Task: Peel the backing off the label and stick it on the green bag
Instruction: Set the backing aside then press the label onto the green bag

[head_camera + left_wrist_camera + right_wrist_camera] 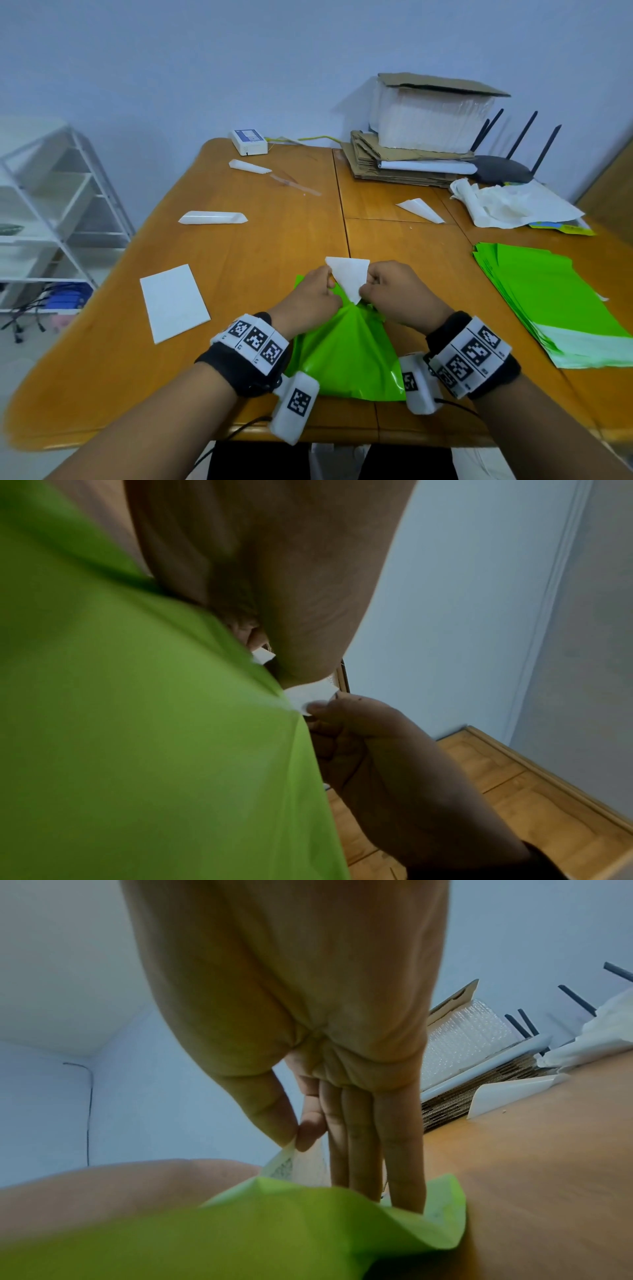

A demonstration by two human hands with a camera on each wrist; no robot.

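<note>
Wooden bench [239,308] carried the green bag [346,356] at its near edge, bunched up btwn both wrists w/ spare bags [548,301] stacked to the right. Left hand [313,294] and right hand [394,291] each held a pinching grip on the label [349,274] just above the bag. Peel step looked underway; next needs backing pulled fully off, then bag flattened.

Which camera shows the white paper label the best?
The head view: the white paper label shows almost whole, pinched between the left hand and right hand above the green plastic bag. The left wrist view catches only slivers; the right wrist view shows one printed corner.
</note>
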